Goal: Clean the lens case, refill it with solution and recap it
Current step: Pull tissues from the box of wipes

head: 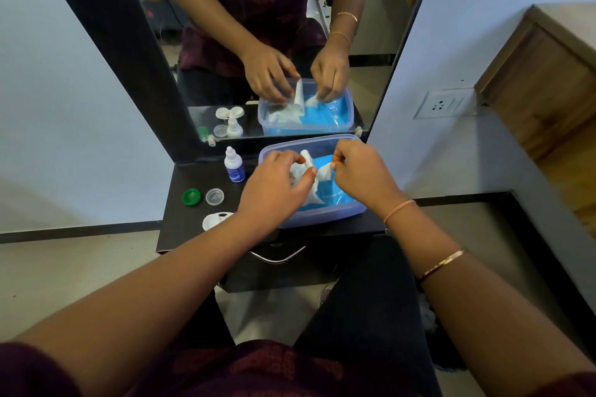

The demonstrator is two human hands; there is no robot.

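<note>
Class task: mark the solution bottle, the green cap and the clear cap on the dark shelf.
solution bottle (234, 172): head view, on its blue label.
green cap (191, 196): head view, at its centre.
clear cap (214, 196): head view, at its centre.

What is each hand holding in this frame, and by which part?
Both pinch a white tissue above the clear plastic box: the left hand at its left part, the right hand at its right end.

Mirror (277, 35), wall socket (443, 104), wooden cabinet (545, 84)
</note>
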